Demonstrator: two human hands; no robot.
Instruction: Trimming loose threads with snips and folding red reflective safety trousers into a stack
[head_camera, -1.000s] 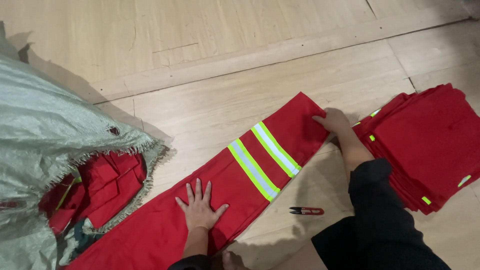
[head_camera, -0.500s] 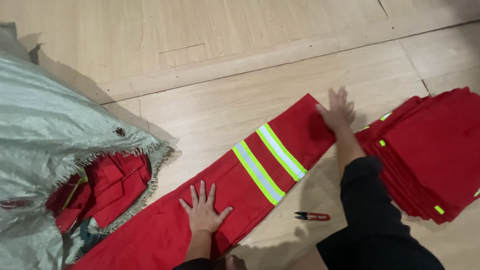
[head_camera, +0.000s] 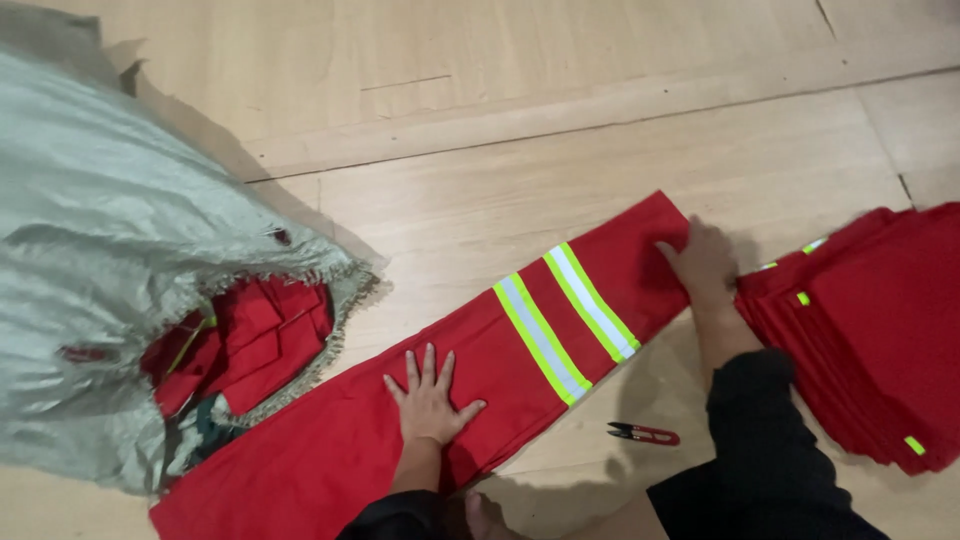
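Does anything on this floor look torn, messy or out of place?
Yes. The grey woven sack at left has a ragged, frayed opening, with red garments bulging out. A small red snipper lies loose on the floor beside the long red garment that both hands press flat.

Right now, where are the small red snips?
In the head view, the red snips lie on the wooden floor at lower right, beside the red trouser leg, between it and the right arm's dark sleeve.
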